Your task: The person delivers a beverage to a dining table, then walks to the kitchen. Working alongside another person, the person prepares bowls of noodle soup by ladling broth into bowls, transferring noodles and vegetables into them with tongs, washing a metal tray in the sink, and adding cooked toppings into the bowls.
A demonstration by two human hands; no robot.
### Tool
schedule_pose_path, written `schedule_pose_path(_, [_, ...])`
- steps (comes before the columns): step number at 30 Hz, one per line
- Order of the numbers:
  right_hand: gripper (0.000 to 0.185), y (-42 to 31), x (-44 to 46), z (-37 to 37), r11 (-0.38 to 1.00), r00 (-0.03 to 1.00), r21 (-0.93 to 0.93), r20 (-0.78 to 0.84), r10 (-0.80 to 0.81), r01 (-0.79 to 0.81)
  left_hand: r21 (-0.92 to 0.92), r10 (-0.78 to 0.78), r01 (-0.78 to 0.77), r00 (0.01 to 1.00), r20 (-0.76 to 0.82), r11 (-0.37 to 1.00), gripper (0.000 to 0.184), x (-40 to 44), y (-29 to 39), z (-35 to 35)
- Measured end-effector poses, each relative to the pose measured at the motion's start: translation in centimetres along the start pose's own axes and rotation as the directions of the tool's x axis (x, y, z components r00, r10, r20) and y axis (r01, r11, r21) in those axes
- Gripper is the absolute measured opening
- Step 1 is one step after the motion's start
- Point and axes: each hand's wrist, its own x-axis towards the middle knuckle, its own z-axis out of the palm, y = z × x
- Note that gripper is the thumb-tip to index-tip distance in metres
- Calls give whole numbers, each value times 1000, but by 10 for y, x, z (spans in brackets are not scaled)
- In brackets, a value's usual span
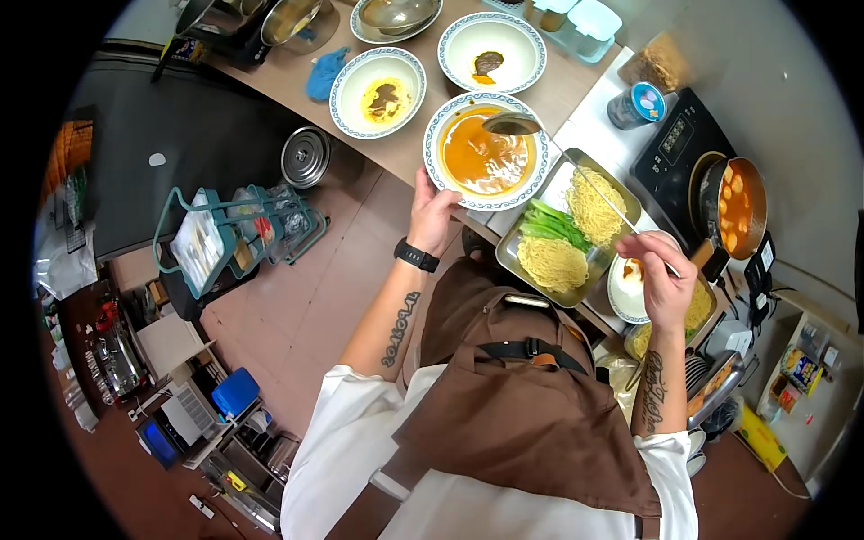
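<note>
My left hand (434,212) grips the near-left rim of a patterned bowl (433,135) filled with orange soup (481,166). In my right hand (664,281) is the long thin handle of a ladle (511,124); its scoop is over the far right part of this bowl, and I cannot tell whether it touches the soup. Just right of the bowl lies a metal tray (506,261) with two portions of noodles (552,265) and green vegetables (551,222). Below my right hand, a white bowl (623,297) with reddish-brown sauce is partly hidden.
Two patterned bowls with dark and yellow seasoning, the left one (340,101) and the right one (453,43), stand behind. A blue cloth (327,74) lies nearby. At right, a pan (759,202) of orange food sits on an induction cooker (677,144), near a can (634,108).
</note>
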Motion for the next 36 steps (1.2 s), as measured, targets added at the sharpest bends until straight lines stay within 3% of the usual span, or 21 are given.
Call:
schedule_pose_path(7, [24, 18, 13, 37, 997, 996, -20, 44, 79, -78, 1, -12, 12, 997, -74, 1000, 64, 17, -11, -42])
schedule_pose_path(12, [24, 23, 12, 52, 992, 993, -28, -5, 120, -120, -14, -16, 15, 1000, -24, 1000, 58, 28, -16, -51])
schedule_pose_path(13, [26, 21, 11, 56, 994, 997, -71, -17, 79, -80, -27, -26, 25, 1000, -7, 999, 57, 28, -13, -50])
schedule_pose_path(14, [28, 14, 9, 59, 968, 998, -244, 52, -42, 54, -38, -34, 34, 999, 10, 999, 56, 29, -11, -49])
schedule_pose_path(16, [33, -5, 8, 64, 784, 941, -525, 245, -235, 332, -100, -9, 1, 996, -84, 995, 50, 41, -11, -58])
schedule_pose_path(17, [39, -10, 7, 68, 729, 910, -546, 284, -303, 413, -96, 10, -24, 989, -144, 995, 50, 53, -12, -74])
schedule_pose_path(21, [35, -5, 8, 78, 628, 900, -645, 334, -281, 435, -204, 126, -187, 952, -280, 961, 45, 102, 12, -112])
schedule_pose_path(25, [25, 4, -3, 83, 887, 982, -422, 69, -173, 186, -354, 113, -173, 976, -184, 919, 39, 137, 32, -130])
schedule_pose_path(27, [26, 11, -8, 86, 976, 993, -209, -80, -81, 63, -281, 117, -169, 974, -194, 945, 41, 138, 35, -131])
schedule_pose_path(31, [34, 16, -12, 82, 999, 972, 27, -231, 43, -38, -241, 130, -184, 966, -224, 953, 47, 138, 36, -139])
schedule_pose_path(34, [36, 19, -14, 68, 976, 958, 218, -277, 74, -13, -241, 149, -187, 975, -166, 952, 47, 125, 39, -154])
schedule_pose_path(36, [38, 13, -19, 59, 971, 943, 240, -325, 77, 3, -216, 159, -196, 971, -178, 956, 49, 105, 47, -161])
